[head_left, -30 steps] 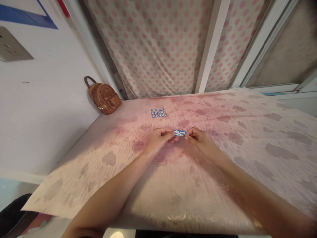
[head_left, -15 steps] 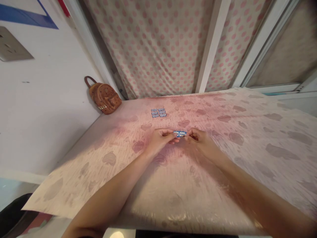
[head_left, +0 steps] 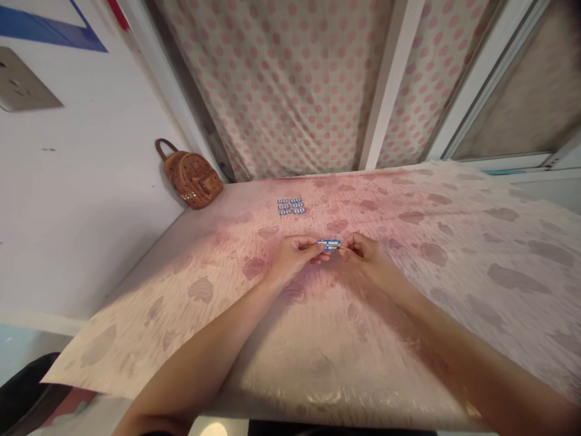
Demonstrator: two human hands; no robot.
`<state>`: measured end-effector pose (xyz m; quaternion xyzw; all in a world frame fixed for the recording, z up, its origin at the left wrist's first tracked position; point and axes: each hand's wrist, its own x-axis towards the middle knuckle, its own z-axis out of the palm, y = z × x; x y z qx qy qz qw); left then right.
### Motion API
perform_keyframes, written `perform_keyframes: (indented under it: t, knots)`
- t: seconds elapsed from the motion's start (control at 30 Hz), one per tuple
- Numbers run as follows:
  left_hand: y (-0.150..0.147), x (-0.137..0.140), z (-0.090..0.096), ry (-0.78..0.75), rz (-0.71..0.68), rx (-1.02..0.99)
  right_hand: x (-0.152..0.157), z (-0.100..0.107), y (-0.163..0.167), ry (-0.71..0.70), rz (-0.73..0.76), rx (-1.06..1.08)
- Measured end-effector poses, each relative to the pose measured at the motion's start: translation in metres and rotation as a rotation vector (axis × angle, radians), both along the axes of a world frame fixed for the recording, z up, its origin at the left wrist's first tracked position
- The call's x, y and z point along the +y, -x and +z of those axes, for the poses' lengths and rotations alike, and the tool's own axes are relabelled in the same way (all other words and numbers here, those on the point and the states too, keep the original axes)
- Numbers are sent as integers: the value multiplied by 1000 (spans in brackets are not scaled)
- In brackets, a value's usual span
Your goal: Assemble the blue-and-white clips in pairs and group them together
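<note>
A small blue piece with white rectangles (head_left: 330, 243) is held just above the table, between my two hands. My left hand (head_left: 299, 251) pinches its left end between thumb and fingers. At the right end, the fingertips of my right hand (head_left: 362, 249) are pinched together, touching its edge or corner. A tiny dark and yellowish spot shows near those fingertips, too small to name. Farther back, several small blue-and-white rectangular pieces (head_left: 291, 206) lie in two columns of short rows on the table.
A patterned pinkish cloth (head_left: 454, 290) covers the table. A small brown backpack (head_left: 194, 178) sits at the back left against the white wall (head_left: 91, 200). Behind the table hangs a dotted curtain (head_left: 290, 85) beside white frame bars (head_left: 390, 85).
The fingers of my right hand have shifted very slightly at the right end of the blue-and-white piece. Otherwise the scene looks the same.
</note>
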<state>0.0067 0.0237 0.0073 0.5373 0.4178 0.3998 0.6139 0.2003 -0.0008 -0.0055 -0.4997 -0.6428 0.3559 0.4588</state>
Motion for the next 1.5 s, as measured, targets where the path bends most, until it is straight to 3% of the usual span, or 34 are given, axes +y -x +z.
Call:
perform_keyframes:
  t: [0.2,0.4,0.6,1.13,1.5]
  knots:
    - [0,-1,3,9,-2,25,-4,3,0,-125,-19,-129]
    - [0,-2,5,-13,-2,24,-12,15,6,-321,102,-321]
    - [0,-2,3,-8,-16,12,-11,11,6,-409,69,-405]
    - [-3,-3,-2,-55,-27,-24,-12,11,8,-405,86,-371]
    - [2,1,1,77,23,-39,-6,10,-4,-388,36,-390]
